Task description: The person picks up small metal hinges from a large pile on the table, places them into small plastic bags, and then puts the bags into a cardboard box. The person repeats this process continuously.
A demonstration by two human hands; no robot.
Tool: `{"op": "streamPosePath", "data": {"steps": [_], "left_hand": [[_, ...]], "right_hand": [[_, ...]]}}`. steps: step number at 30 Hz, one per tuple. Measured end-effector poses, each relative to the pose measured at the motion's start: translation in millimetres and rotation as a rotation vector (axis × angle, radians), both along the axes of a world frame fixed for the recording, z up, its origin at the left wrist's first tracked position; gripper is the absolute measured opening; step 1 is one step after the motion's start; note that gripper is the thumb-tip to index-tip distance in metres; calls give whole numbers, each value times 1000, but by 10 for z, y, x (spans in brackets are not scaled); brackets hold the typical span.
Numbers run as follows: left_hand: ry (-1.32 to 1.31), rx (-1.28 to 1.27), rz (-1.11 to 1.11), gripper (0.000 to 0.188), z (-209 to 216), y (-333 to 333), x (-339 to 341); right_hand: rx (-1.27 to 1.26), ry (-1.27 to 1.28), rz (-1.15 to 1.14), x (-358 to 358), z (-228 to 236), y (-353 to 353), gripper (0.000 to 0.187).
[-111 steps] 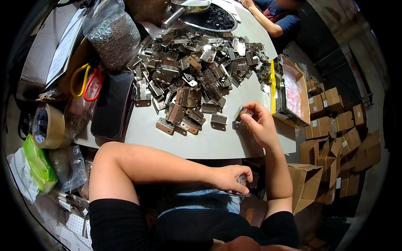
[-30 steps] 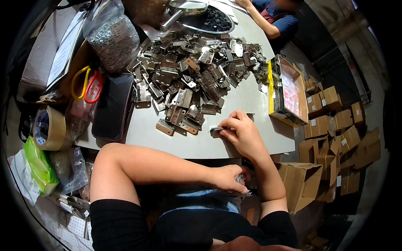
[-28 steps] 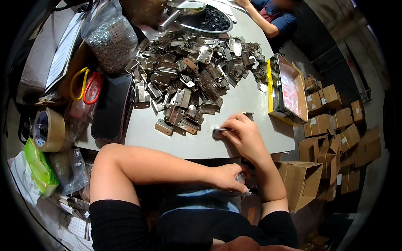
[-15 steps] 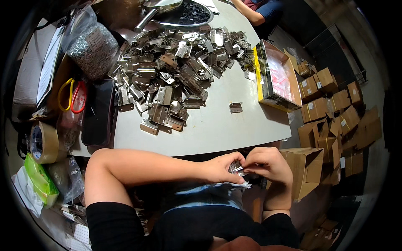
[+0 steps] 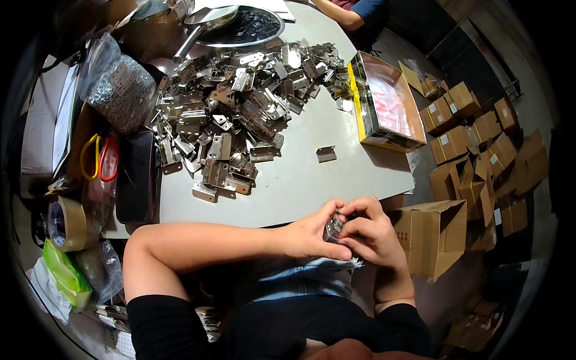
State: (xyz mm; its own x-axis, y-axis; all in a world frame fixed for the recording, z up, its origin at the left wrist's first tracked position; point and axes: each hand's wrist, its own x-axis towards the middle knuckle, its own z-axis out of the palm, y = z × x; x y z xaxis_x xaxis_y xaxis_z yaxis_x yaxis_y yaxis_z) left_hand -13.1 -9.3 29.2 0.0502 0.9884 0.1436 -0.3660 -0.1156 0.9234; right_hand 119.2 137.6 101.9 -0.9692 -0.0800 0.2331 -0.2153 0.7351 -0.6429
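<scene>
Over my lap, just off the table's near edge, both hands meet around a small shiny metal bracket, mostly covered by fingers. My left hand is closed around it from the left, thumb along the near side. Curled fingers of my right hand grip its right side, closed. Whether more than one piece is held, I cannot tell. Beyond the hands a single metal bracket lies apart on the table. A large heap of similar brackets spreads across the table's middle.
A black-and-yellow box with small packets stands right. At the back is a metal bowl of black pieces with a scoop. Left are a bag of screws, scissors, a phone and tape. Cartons fill the right floor.
My right hand's fingers have shifted up and over the bracket, and less of it shows. The whole view has moved slightly, so the table things sit further left.
</scene>
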Motion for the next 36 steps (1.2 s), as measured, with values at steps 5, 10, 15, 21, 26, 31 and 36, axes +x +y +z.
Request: {"op": "streamPosePath", "data": {"steps": [5,10,15,21,26,31,36], "left_hand": [[356,-61,388,51,104,90,-121],[470,0,565,29,102,117,-202],[395,46,718,29,-30,193,-191],[166,91,702,16,-40,122,-167],[280,124,778,9,-20,122,-202],[314,153,802,12,-26,110,-202],[291,134,801,12,-46,96,-183]], "right_hand": [[59,220,-54,-166,98,0,18],[49,159,-104,-393,147,45,18],[-39,108,-101,-432,-34,225,15],[-386,-177,-327,-396,-78,310,19],[-262,-2,-163,-543,-38,206,19],[-216,152,-63,-566,-166,151,11],[-187,144,-102,-351,-242,246,9]]}}
